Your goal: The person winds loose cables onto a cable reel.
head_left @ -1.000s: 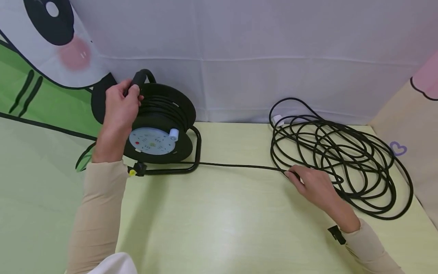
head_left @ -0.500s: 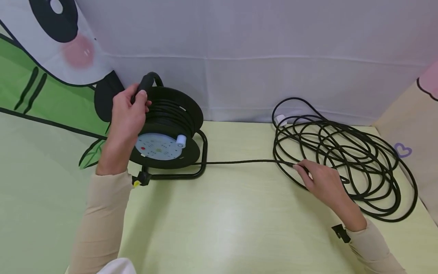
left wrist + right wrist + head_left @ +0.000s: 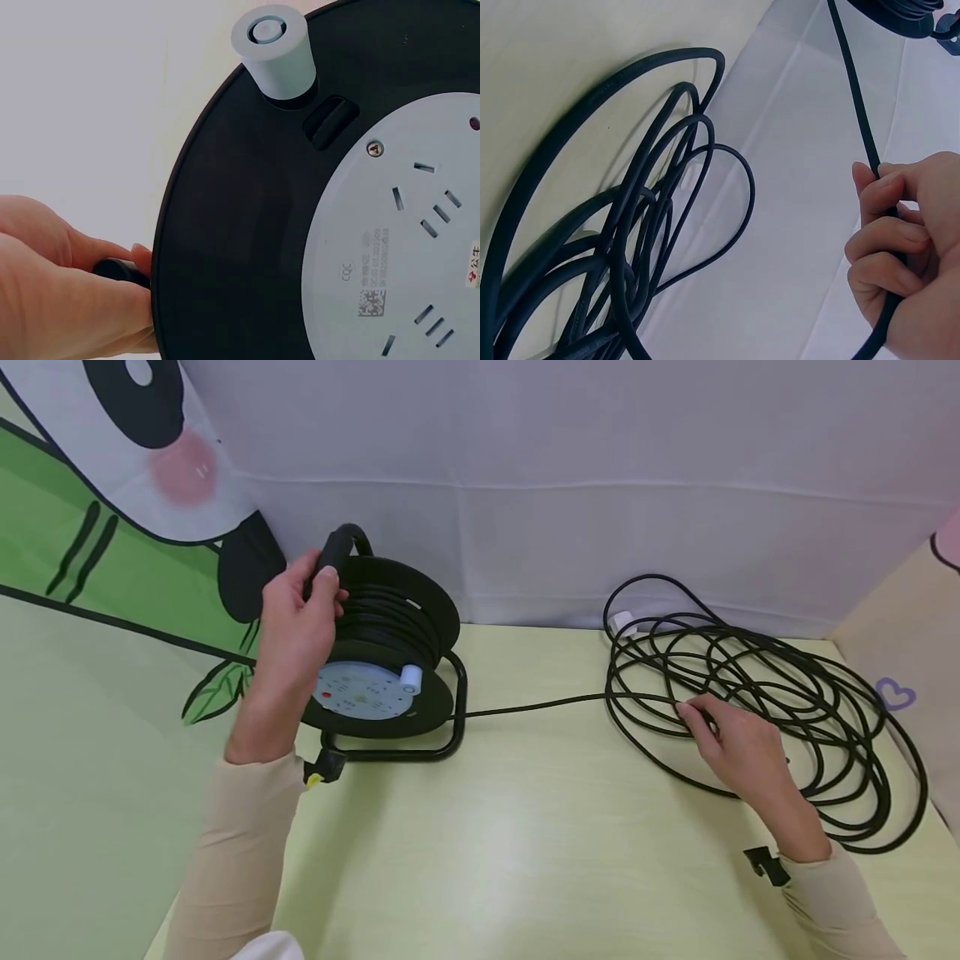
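On the left of the table stands a black cable reel (image 3: 390,618), its handle (image 3: 337,550) gripped by my left hand (image 3: 300,614). A pale socket face (image 3: 390,247) with slots and a white winding knob (image 3: 277,60) shows on the reel's side. My right hand (image 3: 738,743) pinches the black cable (image 3: 540,703), with fingers curled round it in the right wrist view. From there the cable runs in a nearly straight line to the reel's lower edge. Loose coils of the same cable (image 3: 600,225) lie around and behind the right hand.
A white plug (image 3: 622,624) sits at the back of the coils. Behind the table (image 3: 495,843) hangs a pale cloth backdrop (image 3: 562,510) with a cartoon print, close to the reel and coils. Another cloth side (image 3: 900,635) borders the right edge.
My right hand has moved right and slightly up, drawing the cable into a slanted line. The left hand keeps its grip on the handle. The whole view has shifted a little.
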Available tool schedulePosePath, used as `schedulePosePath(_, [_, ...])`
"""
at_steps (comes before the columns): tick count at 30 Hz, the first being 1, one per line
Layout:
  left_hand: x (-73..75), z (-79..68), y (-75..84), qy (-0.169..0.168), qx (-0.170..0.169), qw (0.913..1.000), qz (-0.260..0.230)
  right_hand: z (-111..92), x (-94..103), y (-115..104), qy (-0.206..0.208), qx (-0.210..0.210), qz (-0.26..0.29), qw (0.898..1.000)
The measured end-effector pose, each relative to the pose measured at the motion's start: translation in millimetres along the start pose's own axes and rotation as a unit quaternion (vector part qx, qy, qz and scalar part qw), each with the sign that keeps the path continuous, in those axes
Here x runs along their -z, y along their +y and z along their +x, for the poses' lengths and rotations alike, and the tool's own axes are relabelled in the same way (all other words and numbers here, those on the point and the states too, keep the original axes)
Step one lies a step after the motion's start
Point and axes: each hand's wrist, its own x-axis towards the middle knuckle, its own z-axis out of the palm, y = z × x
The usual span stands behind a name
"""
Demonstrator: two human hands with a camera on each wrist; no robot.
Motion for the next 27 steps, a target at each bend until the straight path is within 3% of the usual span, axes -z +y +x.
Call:
schedulePosePath(8, [-7.4, -11.4, 3.2, 0.008, -0.009, 0.9999, 0.0, 4, 3.5, 7, 0.018, 0.01, -0.012, 1.0])
schedulePosePath(27, [-16.1, -30.8, 8.4, 0.007, 0.001, 1.0, -0.002, 9, 4.8, 14, 0.033, -0.016, -0.026, 0.999])
